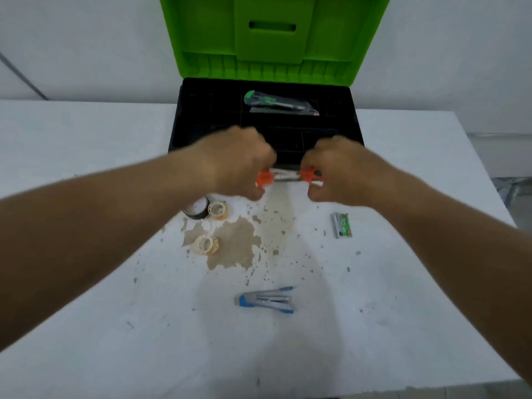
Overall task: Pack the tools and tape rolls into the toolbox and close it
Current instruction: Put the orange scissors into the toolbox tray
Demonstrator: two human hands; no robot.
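Observation:
A black toolbox (184, 122) stands open at the back of the table, its green lid (201, 38) upright. Inside lies a green utility knife (276, 105) in a clear wrapper. My left hand (239, 159) and my right hand (336, 168) each grip one end of an orange and silver tool (285, 177), held level just in front of the toolbox's front edge. On the table lie a black tape roll (198, 210), two clear tape rolls (218, 210) (205, 244), a blue and grey tool (266, 299) and a green battery pack (341, 225).
The white table (115, 326) has a patch of peeled paint (239, 243) in its middle. Its right edge runs diagonally at the far right, and its front edge shows at the bottom. A white wall stands behind the toolbox.

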